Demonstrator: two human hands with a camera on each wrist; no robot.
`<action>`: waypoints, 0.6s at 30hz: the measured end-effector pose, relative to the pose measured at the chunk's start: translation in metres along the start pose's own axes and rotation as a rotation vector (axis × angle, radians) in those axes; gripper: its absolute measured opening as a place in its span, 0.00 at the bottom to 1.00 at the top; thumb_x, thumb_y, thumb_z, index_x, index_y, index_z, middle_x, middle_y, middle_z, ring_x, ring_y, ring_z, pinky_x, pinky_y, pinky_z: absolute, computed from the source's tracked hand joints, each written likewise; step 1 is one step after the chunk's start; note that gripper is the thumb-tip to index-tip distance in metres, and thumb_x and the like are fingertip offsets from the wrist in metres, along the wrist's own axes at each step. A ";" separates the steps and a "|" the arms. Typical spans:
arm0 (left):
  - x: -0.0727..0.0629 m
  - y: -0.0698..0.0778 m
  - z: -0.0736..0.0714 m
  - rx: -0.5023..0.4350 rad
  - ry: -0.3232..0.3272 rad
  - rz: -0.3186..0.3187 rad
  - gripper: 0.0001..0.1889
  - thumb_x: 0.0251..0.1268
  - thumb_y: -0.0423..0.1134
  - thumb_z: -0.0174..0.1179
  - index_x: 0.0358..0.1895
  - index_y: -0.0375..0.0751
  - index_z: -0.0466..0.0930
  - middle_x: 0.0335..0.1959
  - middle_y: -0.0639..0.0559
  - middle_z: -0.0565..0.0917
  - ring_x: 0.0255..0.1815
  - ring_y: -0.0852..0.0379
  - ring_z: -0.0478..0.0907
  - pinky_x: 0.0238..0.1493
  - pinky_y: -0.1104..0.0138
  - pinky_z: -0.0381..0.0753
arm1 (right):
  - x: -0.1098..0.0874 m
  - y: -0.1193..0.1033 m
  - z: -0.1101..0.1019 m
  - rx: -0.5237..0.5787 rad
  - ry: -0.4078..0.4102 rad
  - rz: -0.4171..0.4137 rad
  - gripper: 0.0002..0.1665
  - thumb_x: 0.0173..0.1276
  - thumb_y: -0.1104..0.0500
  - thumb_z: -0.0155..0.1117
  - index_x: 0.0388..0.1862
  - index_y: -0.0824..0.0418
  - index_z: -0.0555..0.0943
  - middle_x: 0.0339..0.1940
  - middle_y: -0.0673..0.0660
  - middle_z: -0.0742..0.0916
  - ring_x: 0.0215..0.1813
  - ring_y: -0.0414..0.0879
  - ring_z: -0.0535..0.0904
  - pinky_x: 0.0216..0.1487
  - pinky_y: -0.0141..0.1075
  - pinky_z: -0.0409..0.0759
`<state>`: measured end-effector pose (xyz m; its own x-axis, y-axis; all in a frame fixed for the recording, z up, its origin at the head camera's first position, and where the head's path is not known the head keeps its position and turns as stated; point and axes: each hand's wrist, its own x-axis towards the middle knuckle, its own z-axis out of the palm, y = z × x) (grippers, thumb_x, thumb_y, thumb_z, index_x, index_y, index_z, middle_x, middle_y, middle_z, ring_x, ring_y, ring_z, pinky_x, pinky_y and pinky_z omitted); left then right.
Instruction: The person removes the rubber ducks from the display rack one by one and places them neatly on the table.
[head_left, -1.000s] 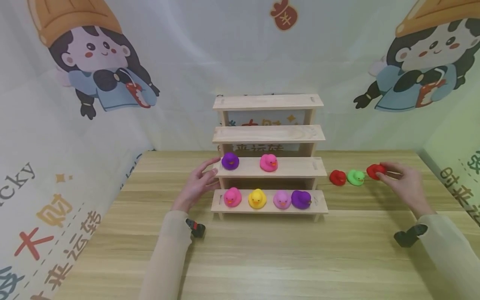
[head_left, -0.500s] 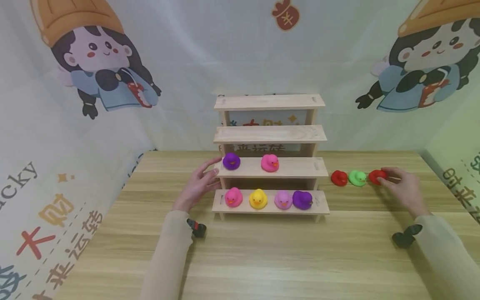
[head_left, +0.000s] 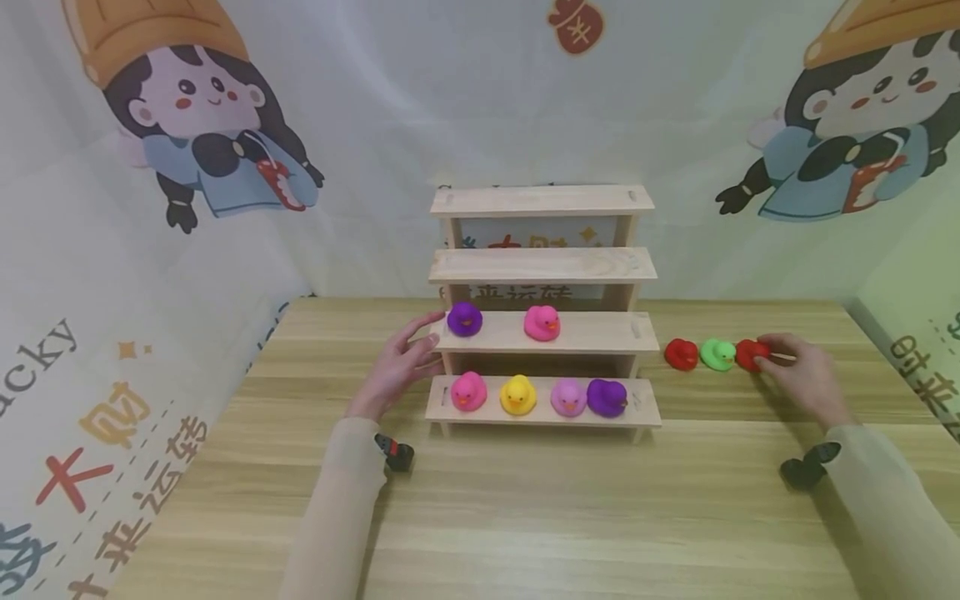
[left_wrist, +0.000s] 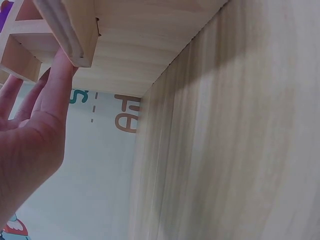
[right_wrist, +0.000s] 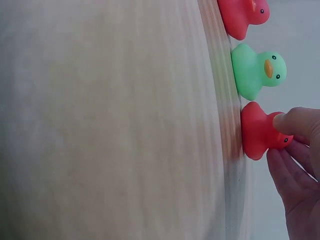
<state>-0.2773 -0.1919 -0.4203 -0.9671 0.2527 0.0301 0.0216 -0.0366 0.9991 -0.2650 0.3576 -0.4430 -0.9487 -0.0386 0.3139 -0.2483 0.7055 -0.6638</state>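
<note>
My right hand (head_left: 806,379) pinches a red rubber duck (head_left: 748,356) by its head, between thumb and fingers. In the right wrist view the duck (right_wrist: 256,131) sits upright on the table, close beside a green rubber duck (right_wrist: 249,70). Beyond that stands another red rubber duck (head_left: 681,354), so the three form a row right of a stepped wooden shelf (head_left: 543,265). My left hand (head_left: 397,367) is at the shelf's left end, fingers extended. In the left wrist view, fingers (left_wrist: 59,85) touch the end of a wooden board.
On the lowest step sit pink (head_left: 468,392), yellow (head_left: 517,395), lilac (head_left: 568,397) and purple (head_left: 606,398) rubber ducks. The second step carries a purple duck (head_left: 465,319) and a pink duck (head_left: 542,322). A printed cloth (head_left: 375,150) hangs behind the wood-grain table (head_left: 525,508).
My right hand has brought the red duck down and slightly left, closing the gap to the green duck. The left hand stays at the shelf's end.
</note>
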 end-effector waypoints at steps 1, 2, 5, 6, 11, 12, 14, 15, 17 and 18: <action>0.000 0.000 0.000 0.002 0.001 -0.002 0.26 0.76 0.39 0.50 0.74 0.43 0.59 0.69 0.32 0.63 0.62 0.33 0.70 0.57 0.55 0.78 | 0.000 0.000 0.000 -0.003 -0.003 0.001 0.20 0.67 0.71 0.60 0.54 0.81 0.72 0.50 0.82 0.77 0.49 0.77 0.75 0.34 0.10 0.67; 0.000 0.000 0.000 0.004 0.002 -0.003 0.26 0.76 0.39 0.49 0.74 0.43 0.59 0.69 0.32 0.63 0.62 0.33 0.70 0.57 0.55 0.78 | 0.000 0.000 0.000 -0.004 -0.006 0.002 0.20 0.67 0.71 0.60 0.54 0.81 0.72 0.50 0.82 0.77 0.49 0.77 0.75 0.34 0.10 0.67; 0.000 0.001 0.000 0.007 0.005 -0.008 0.26 0.76 0.39 0.49 0.74 0.43 0.59 0.69 0.32 0.63 0.62 0.33 0.70 0.57 0.55 0.78 | 0.001 0.001 0.000 -0.008 -0.012 0.001 0.20 0.67 0.71 0.60 0.55 0.81 0.71 0.51 0.82 0.77 0.50 0.77 0.75 0.35 0.10 0.67; 0.000 0.001 0.001 0.007 0.006 -0.009 0.26 0.76 0.39 0.49 0.74 0.43 0.59 0.69 0.32 0.63 0.62 0.33 0.70 0.57 0.55 0.78 | 0.001 0.001 -0.001 -0.004 -0.016 0.003 0.21 0.67 0.70 0.59 0.55 0.81 0.71 0.51 0.82 0.77 0.50 0.76 0.75 0.36 0.10 0.67; 0.000 0.001 0.001 0.001 0.001 -0.010 0.26 0.76 0.38 0.49 0.74 0.43 0.58 0.69 0.31 0.62 0.62 0.33 0.70 0.57 0.55 0.78 | 0.000 0.002 -0.005 0.006 -0.030 0.038 0.24 0.71 0.65 0.57 0.59 0.80 0.69 0.55 0.81 0.75 0.56 0.75 0.71 0.42 0.18 0.71; 0.001 0.001 0.001 0.001 0.000 -0.010 0.26 0.76 0.38 0.49 0.74 0.43 0.58 0.69 0.31 0.62 0.62 0.33 0.69 0.57 0.55 0.78 | -0.001 0.002 -0.006 0.003 -0.031 0.048 0.24 0.72 0.63 0.56 0.60 0.79 0.69 0.56 0.80 0.75 0.57 0.75 0.70 0.45 0.20 0.72; 0.001 0.001 0.001 0.000 0.000 -0.010 0.26 0.76 0.38 0.49 0.74 0.43 0.58 0.69 0.32 0.62 0.62 0.33 0.70 0.57 0.55 0.78 | -0.001 0.000 -0.009 0.001 -0.023 0.061 0.25 0.72 0.62 0.56 0.61 0.78 0.69 0.57 0.79 0.75 0.58 0.74 0.70 0.47 0.23 0.72; 0.001 0.001 0.000 0.000 0.000 -0.009 0.26 0.76 0.38 0.49 0.74 0.43 0.58 0.70 0.32 0.62 0.62 0.33 0.70 0.57 0.55 0.78 | -0.001 -0.002 -0.010 0.003 -0.019 0.063 0.25 0.72 0.61 0.55 0.61 0.78 0.69 0.57 0.79 0.75 0.58 0.74 0.69 0.48 0.24 0.72; 0.001 0.001 0.000 0.000 -0.002 -0.008 0.26 0.76 0.38 0.49 0.74 0.43 0.58 0.70 0.32 0.62 0.62 0.33 0.69 0.57 0.55 0.78 | -0.002 -0.005 -0.011 0.009 -0.007 0.061 0.24 0.72 0.61 0.55 0.61 0.77 0.70 0.58 0.78 0.75 0.59 0.73 0.69 0.48 0.23 0.71; 0.000 0.001 0.000 0.001 -0.002 -0.008 0.26 0.76 0.39 0.49 0.74 0.43 0.59 0.70 0.32 0.62 0.62 0.33 0.70 0.57 0.55 0.78 | -0.002 -0.007 -0.012 0.012 0.001 0.056 0.24 0.72 0.61 0.56 0.60 0.77 0.71 0.58 0.77 0.75 0.58 0.73 0.70 0.45 0.20 0.69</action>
<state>-0.2778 -0.1920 -0.4198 -0.9667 0.2550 0.0226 0.0144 -0.0340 0.9993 -0.2591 0.3609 -0.4310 -0.9610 0.0017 0.2767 -0.1969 0.6981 -0.6883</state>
